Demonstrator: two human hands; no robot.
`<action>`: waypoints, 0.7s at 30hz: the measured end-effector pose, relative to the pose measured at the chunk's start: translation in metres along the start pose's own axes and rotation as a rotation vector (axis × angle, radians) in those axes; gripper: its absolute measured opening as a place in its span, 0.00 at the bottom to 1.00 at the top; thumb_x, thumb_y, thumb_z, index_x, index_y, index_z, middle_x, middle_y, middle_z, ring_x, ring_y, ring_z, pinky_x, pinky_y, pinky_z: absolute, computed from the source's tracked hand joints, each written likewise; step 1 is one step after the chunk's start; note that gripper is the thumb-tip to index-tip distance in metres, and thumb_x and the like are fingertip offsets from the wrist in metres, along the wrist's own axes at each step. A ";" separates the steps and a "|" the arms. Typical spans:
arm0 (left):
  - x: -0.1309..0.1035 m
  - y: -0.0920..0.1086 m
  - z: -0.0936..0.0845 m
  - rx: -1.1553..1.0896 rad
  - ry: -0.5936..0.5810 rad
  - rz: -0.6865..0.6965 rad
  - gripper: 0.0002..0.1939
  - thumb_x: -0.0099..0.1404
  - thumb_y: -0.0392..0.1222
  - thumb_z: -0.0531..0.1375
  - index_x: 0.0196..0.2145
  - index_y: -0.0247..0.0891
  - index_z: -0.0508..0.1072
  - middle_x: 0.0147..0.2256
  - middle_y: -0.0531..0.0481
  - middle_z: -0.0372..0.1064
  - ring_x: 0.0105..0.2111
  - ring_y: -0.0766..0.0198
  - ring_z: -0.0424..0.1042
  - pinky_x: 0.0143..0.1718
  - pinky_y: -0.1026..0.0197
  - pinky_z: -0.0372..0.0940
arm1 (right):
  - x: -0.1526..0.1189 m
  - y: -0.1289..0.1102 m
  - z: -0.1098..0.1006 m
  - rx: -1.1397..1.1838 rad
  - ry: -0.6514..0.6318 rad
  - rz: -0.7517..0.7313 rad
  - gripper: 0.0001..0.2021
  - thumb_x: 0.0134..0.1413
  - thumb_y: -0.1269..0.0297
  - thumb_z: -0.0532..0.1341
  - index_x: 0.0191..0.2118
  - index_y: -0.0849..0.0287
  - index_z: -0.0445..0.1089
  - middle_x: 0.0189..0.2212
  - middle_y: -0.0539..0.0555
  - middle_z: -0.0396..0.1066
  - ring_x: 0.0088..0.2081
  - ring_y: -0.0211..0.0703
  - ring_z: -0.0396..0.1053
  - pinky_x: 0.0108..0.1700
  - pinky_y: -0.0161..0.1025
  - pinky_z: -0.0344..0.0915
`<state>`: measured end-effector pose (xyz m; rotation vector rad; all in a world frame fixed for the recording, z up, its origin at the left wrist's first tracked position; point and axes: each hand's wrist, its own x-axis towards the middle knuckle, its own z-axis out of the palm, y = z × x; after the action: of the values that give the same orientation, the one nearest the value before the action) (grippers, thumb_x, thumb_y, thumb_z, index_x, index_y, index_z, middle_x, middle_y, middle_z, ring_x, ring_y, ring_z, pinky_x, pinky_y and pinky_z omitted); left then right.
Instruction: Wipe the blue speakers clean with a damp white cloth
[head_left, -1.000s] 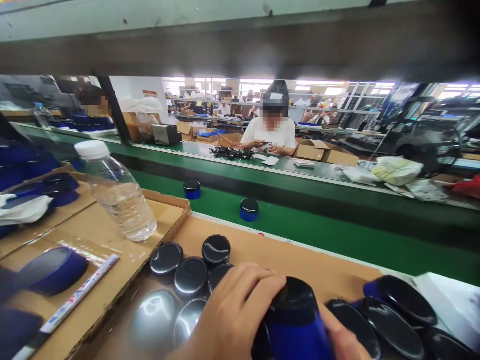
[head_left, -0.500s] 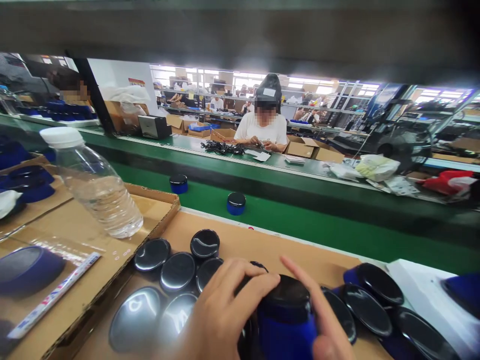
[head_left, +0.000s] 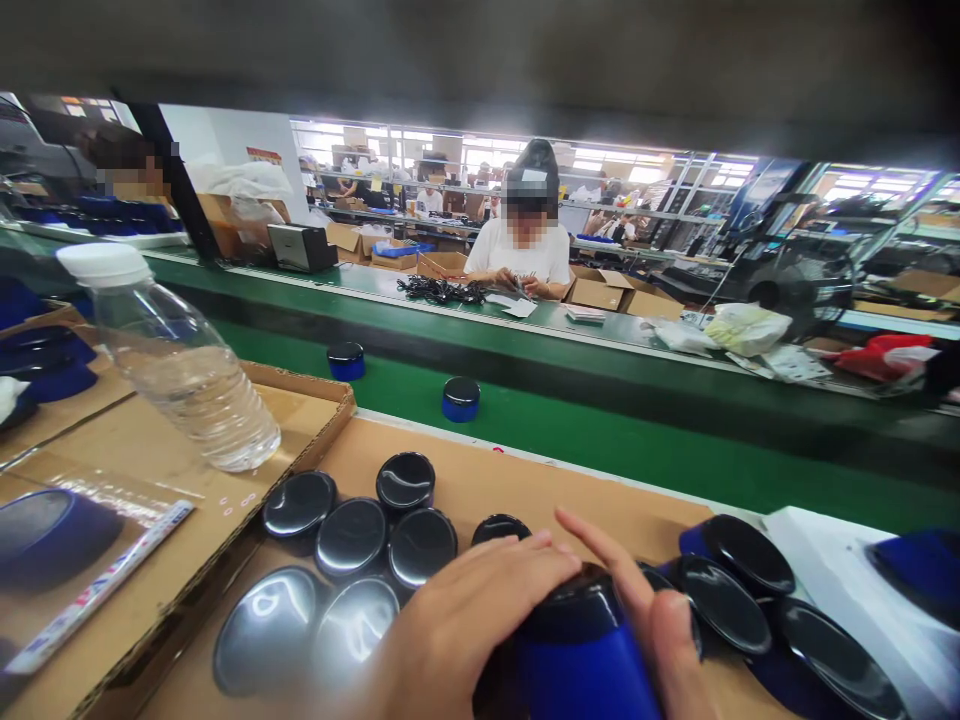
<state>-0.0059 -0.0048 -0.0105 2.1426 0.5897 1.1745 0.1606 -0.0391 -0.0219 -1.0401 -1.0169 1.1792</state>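
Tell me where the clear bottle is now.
In the head view, the clear bottle is on the left, on the brown cardboard near its raised edge, just beyond the white pen.

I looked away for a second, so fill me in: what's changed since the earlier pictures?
The left hand has straightened its fingers over the black-topped blue container; beside it, the right hand has extended its index finger and raised its thumb. Nothing was clearly let go. The bottle and the two containers on the green surface stayed put; only the camera view shifted.
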 end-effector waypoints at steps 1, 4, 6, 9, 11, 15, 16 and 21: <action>0.001 0.001 -0.001 -0.006 0.013 -0.013 0.35 0.58 0.42 0.66 0.61 0.50 0.61 0.57 0.54 0.70 0.56 0.58 0.70 0.60 0.62 0.61 | 0.002 0.001 -0.002 0.039 0.011 -0.013 0.30 0.55 0.32 0.51 0.52 0.47 0.68 0.39 0.52 0.80 0.44 0.49 0.77 0.44 0.42 0.73; 0.004 0.009 -0.004 -0.012 0.022 -0.238 0.37 0.50 0.37 0.71 0.57 0.50 0.67 0.52 0.53 0.74 0.50 0.56 0.76 0.52 0.62 0.70 | 0.007 0.004 -0.006 -0.040 0.001 -0.105 0.35 0.43 0.30 0.60 0.53 0.46 0.69 0.47 0.53 0.77 0.49 0.52 0.75 0.42 0.40 0.74; 0.005 0.012 -0.006 -0.122 0.023 -0.448 0.36 0.47 0.38 0.73 0.54 0.47 0.70 0.49 0.50 0.76 0.47 0.53 0.77 0.46 0.59 0.74 | 0.008 0.005 -0.005 -0.172 -0.010 -0.122 0.34 0.44 0.33 0.62 0.54 0.47 0.70 0.55 0.54 0.72 0.55 0.54 0.70 0.51 0.44 0.71; 0.003 0.007 -0.004 -0.523 0.051 -0.663 0.40 0.44 0.51 0.74 0.55 0.41 0.70 0.49 0.43 0.76 0.46 0.50 0.77 0.46 0.55 0.73 | 0.006 0.008 -0.001 -0.274 0.041 -0.075 0.21 0.53 0.46 0.64 0.51 0.46 0.72 0.54 0.52 0.72 0.57 0.51 0.68 0.58 0.47 0.65; 0.003 0.001 -0.002 -0.789 0.030 -0.714 0.43 0.41 0.57 0.75 0.53 0.38 0.71 0.48 0.40 0.76 0.47 0.49 0.77 0.47 0.55 0.72 | 0.005 0.009 0.002 -0.281 0.069 -0.074 0.17 0.55 0.52 0.66 0.51 0.45 0.72 0.54 0.51 0.72 0.57 0.50 0.69 0.59 0.48 0.65; 0.003 -0.008 0.002 -0.996 -0.016 -0.684 0.40 0.37 0.57 0.75 0.47 0.37 0.74 0.42 0.43 0.77 0.43 0.52 0.78 0.44 0.58 0.72 | 0.009 0.011 -0.006 -0.299 0.071 -0.109 0.16 0.57 0.58 0.64 0.52 0.46 0.72 0.55 0.51 0.71 0.57 0.50 0.68 0.59 0.50 0.65; 0.003 -0.008 0.003 -1.013 -0.015 -0.690 0.40 0.37 0.57 0.76 0.47 0.37 0.74 0.42 0.44 0.77 0.42 0.53 0.78 0.44 0.58 0.71 | 0.011 0.013 -0.010 -0.311 0.061 -0.116 0.16 0.58 0.58 0.63 0.52 0.46 0.72 0.55 0.50 0.71 0.58 0.50 0.68 0.59 0.49 0.65; 0.005 -0.001 0.001 -1.098 0.006 -0.776 0.42 0.34 0.51 0.78 0.48 0.39 0.75 0.42 0.45 0.77 0.45 0.53 0.77 0.47 0.59 0.68 | 0.014 0.018 -0.020 -0.345 -0.081 -0.222 0.19 0.56 0.49 0.63 0.53 0.46 0.71 0.55 0.51 0.72 0.56 0.53 0.70 0.51 0.45 0.72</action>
<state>-0.0019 -0.0009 -0.0089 0.8447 0.5147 0.7525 0.1774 -0.0258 -0.0427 -1.1179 -1.3964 0.8879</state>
